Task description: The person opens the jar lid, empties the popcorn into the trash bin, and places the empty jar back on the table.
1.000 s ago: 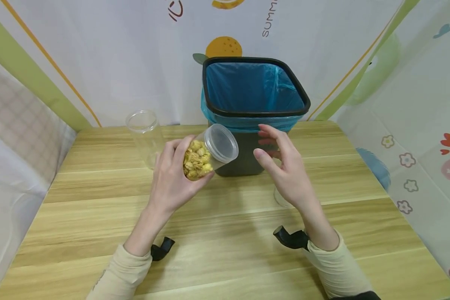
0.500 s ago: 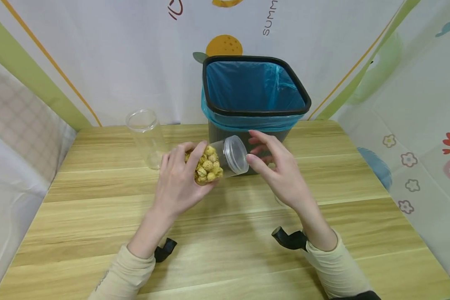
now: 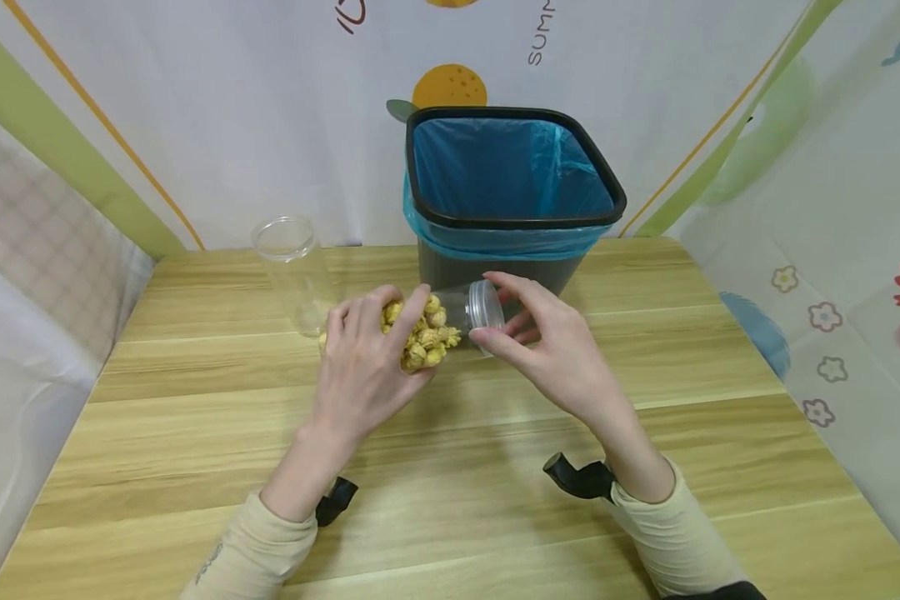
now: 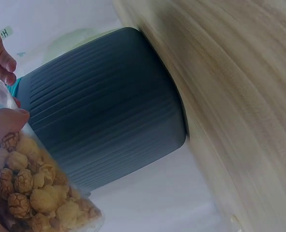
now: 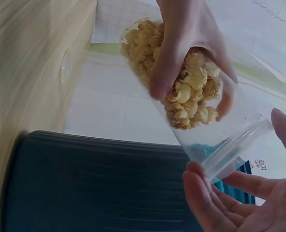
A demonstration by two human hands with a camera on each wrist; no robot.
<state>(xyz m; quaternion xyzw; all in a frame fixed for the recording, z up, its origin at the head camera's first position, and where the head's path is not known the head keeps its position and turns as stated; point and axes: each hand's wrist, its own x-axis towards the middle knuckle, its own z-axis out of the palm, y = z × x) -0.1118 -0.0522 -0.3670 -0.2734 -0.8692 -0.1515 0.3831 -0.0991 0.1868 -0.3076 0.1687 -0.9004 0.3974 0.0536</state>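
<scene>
A clear plastic jar (image 3: 456,305), partly filled with yellow popcorn (image 3: 424,340), lies almost level above the table in front of the bin. My left hand (image 3: 362,354) grips its body from the left, thumb below and fingers over the top. The jar's translucent lid (image 3: 486,305) faces right. Around the lid's edge curl the thumb and fingers of my right hand (image 3: 566,354). In the right wrist view, the lid (image 5: 237,150) sits on the jar's mouth between thumb and fingers, and the popcorn (image 5: 191,94) is heaped toward the base.
Behind the hands stands a dark bin (image 3: 450,268) with a blue liner (image 3: 487,171) and black rim. A tall clear jar (image 3: 292,275) stands uncapped at the table's back left. Printed curtains hang behind the wooden table (image 3: 450,517).
My left hand has turned the jar from slanting upward to nearly level and moved it right, toward my right hand. The right fingers have closed in from apart to around the lid.
</scene>
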